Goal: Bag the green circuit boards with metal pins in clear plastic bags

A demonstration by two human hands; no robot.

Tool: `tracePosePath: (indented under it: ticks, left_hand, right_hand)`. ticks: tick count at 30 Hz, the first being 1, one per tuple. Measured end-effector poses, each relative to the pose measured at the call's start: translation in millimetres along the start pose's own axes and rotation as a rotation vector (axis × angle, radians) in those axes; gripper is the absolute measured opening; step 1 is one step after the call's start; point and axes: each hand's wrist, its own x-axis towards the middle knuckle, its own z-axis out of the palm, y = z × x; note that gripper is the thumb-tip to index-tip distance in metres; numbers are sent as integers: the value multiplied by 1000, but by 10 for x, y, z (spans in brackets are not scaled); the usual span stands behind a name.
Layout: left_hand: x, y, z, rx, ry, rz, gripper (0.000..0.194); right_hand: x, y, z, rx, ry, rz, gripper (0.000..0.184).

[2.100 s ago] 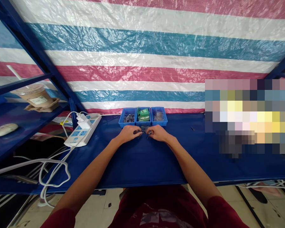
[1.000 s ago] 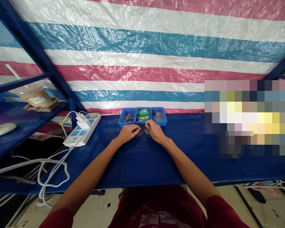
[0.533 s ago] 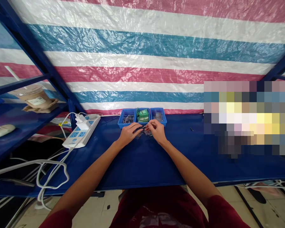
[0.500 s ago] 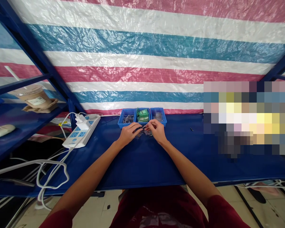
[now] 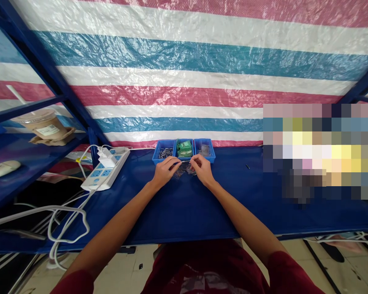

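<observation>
A thin silvery rod point(image 5: 186, 161) spans level between my two hands. My left hand point(image 5: 165, 170) pinches its left end between thumb and fingers, and my right hand point(image 5: 203, 168) pinches the right end. Below the rod, small clear plastic bags point(image 5: 180, 171) lie on the blue table, partly covered by the hands. Just behind stand joined blue bins: the left bin point(image 5: 155, 159) contains small dark and silvery metal pieces point(image 5: 165, 153), the middle one green packets point(image 5: 184, 148), and the right one clear plastic bags point(image 5: 204, 150).
At left on the table point(image 5: 178, 216) sits a white power strip point(image 5: 110, 173) with a plugged-in charger point(image 5: 106, 158) and trailing cables point(image 5: 70, 220). A small black piece point(image 5: 247, 166) lies to the right. A drink cup point(image 5: 43, 124) and a mouse point(image 5: 3, 168) rest on the left shelf. The far right is pixelated.
My hands have drawn slightly apart, and more of the rod shows between my fingertips. The bins and the bags have stayed in place.
</observation>
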Motion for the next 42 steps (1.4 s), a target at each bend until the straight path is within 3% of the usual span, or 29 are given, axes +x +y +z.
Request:
tracePosePath:
  ticks: [14,22,27,42]
  left_hand:
    - [34,65,-16,-103,78,-21,20]
    - [39,72,-19,-159,58,-37,22]
    - [28,76,-9,-175,2,-107,25]
    - [14,71,-3,-240,-18,-252,29]
  right_hand:
    - [-7,-36,-2,-182,-3,-172,28]
    - [2,-26,-5,-214,-6,-170,31]
    - [1,1,-8,-201,-32,-135,32]
    - [-6,-18,2,-145,-64,-143,29]
